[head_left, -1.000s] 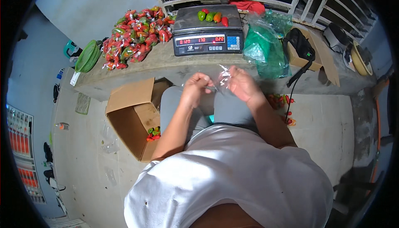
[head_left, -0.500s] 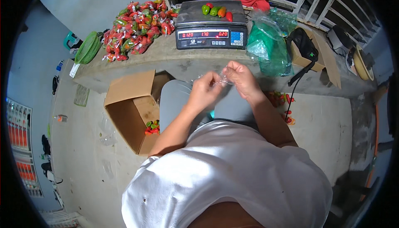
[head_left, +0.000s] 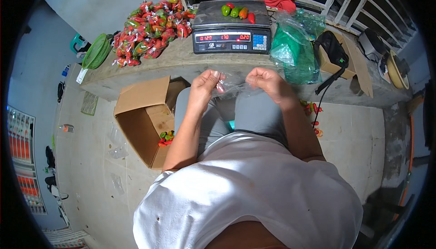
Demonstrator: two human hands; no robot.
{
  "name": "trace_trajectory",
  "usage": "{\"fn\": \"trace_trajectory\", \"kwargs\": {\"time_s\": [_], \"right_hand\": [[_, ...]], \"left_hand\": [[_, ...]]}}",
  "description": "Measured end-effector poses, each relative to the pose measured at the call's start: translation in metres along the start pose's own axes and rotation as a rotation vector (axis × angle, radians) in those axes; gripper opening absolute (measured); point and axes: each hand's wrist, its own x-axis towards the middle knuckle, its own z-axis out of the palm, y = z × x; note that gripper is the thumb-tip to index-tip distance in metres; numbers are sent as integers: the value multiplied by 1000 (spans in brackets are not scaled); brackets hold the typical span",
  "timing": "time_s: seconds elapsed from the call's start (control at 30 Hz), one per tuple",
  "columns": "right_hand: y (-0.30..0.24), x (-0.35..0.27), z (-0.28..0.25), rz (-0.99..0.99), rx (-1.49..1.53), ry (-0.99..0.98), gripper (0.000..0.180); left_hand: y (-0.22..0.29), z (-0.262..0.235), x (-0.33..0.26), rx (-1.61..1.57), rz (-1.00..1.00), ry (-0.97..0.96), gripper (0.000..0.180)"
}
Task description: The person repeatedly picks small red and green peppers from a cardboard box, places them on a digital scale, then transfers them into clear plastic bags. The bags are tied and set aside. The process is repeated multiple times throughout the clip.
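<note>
A clear plastic bag [head_left: 234, 84] is stretched between my two hands, above my knees and in front of the ledge. My left hand [head_left: 206, 85] pinches one side of it, thumb against fingers. The other side is in the pinch of my right hand [head_left: 269, 83]. I see nothing inside the bag. Beyond my hands stands a digital scale [head_left: 213, 16] with a lit red display. Several green, orange and red peppers [head_left: 238, 12] lie on its metal plate. To the scale's left is a heap of peppers packed in clear bags [head_left: 152, 33].
Green plastic bags [head_left: 295, 49] lie right of the scale, beside a cardboard box with a black bag [head_left: 334, 49]. A green basket [head_left: 96, 53] leans at the ledge's left. An open cardboard box [head_left: 141, 122] on the floor holds a few peppers. More peppers [head_left: 311, 108] lie by my right knee.
My hands have moved apart, the left one to the left and the right one slightly right. The clear bag, bunched between them before, is now spread out.
</note>
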Motion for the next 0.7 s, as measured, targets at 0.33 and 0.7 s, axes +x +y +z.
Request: {"fn": "trace_trajectory", "kwargs": {"time_s": [0.33,0.7], "right_hand": [[-22,4,20,-381,-681,168,25],[-6,13,11,-37,-87,-78,21]], "left_hand": [[-4,10,-2,257,133,123,38],[7,10,-4,336,102,78,29]]}}
